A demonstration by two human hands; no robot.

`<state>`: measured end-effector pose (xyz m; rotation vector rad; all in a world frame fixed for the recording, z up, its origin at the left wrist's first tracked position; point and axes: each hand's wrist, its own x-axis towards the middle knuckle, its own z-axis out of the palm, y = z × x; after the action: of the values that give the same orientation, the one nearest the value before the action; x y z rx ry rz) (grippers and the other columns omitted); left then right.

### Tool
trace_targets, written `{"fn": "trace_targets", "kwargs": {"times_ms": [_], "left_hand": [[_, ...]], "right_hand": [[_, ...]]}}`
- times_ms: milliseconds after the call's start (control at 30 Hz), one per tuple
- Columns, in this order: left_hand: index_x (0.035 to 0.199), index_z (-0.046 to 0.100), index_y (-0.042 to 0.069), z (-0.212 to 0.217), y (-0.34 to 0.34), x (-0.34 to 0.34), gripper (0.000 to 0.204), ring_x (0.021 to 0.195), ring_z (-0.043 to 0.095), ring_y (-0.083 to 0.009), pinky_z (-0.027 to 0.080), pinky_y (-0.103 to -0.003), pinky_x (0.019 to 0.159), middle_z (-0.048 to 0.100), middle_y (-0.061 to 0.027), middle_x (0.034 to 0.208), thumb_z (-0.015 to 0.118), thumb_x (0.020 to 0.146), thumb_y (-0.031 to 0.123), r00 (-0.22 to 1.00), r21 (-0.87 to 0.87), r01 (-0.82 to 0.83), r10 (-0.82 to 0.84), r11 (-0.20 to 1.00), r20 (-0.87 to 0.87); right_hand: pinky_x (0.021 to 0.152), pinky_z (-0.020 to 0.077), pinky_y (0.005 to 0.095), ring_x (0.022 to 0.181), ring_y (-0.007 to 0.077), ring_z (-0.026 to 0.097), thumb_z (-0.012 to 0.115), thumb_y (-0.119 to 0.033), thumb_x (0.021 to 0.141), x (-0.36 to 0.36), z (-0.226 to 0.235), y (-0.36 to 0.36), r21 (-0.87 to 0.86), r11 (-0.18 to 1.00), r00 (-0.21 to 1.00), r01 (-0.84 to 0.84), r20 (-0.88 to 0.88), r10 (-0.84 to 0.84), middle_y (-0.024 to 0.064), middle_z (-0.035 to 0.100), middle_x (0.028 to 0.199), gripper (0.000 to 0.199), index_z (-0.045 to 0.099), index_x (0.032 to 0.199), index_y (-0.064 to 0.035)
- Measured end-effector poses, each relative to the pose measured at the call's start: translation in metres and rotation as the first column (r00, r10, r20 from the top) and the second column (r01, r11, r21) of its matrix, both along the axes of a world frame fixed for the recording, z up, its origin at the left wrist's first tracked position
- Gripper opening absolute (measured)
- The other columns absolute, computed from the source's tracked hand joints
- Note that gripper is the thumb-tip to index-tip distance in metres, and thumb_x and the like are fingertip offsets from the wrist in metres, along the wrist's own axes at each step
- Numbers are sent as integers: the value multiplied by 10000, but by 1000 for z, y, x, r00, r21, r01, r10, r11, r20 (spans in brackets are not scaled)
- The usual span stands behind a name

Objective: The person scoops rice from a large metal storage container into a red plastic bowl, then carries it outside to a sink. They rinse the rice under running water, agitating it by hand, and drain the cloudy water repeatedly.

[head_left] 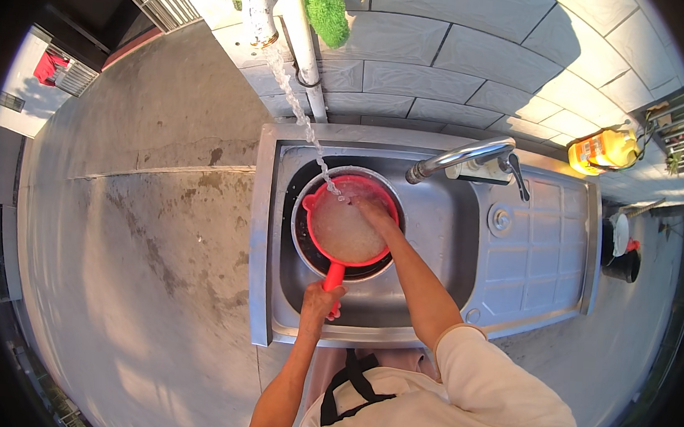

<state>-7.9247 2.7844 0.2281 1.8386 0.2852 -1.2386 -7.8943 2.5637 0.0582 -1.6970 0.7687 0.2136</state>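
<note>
My left hand [321,300] is wrapped round the handle of a red plastic water dipper [337,273]. The dipper's round bowl holds cloudy, whitish water [346,233]; what lies in it I cannot make out. My right hand [373,213] reaches into the bowl from its right side, its fingers hidden in the cloudy water. A stream of water [301,119] falls from a pipe outlet [261,32] into the bowl, close to my right hand. Under the dipper is a round metal basin [299,246] with a dark inside, in the left part of the steel sink [436,290].
A chrome faucet [459,158] reaches over the sink from the back. To the right lies a ribbed drainboard [538,265] with a round drain fitting [501,220]. A yellow jug [606,150] stands at the back right corner, and a tiled wall [415,42] rises behind.
</note>
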Motion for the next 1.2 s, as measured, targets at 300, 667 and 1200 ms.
{"fn": "trace_targets", "kwargs": {"times_ms": [300, 667, 1200], "left_hand": [[861, 565, -13, -5, 3, 6, 265, 403, 527, -159, 386, -266, 348, 541, -69, 575, 674, 742, 197, 997, -54, 27, -31, 998, -77], [887, 542, -1, -4, 5, 11, 263, 417, 528, -147, 398, -260, 360, 535, -56, 587, 664, 762, 195, 993, -66, 55, -62, 996, -105], [857, 565, -2, -1, 6, 17, 246, 431, 542, -156, 414, -264, 378, 552, -69, 599, 667, 753, 196, 988, -83, 66, -77, 994, -137]], "right_hand": [[954, 411, 320, 1142, 171, 512, 613, -398, 846, -8, -3, 26, 694, 708, 988, 127, -25, -152, 57, 528, 1281, 503, 555, 1258, -116], [672, 520, 300, 793, 203, 640, 682, -289, 802, 5, 36, 36, 755, 630, 984, 181, -139, -116, 80, 644, 994, 422, 602, 1089, 10], [802, 444, 385, 994, 240, 556, 618, -235, 708, 4, 64, 38, -892, 295, 319, -343, 184, 930, 67, 596, 901, 136, 660, 675, -110]]}}
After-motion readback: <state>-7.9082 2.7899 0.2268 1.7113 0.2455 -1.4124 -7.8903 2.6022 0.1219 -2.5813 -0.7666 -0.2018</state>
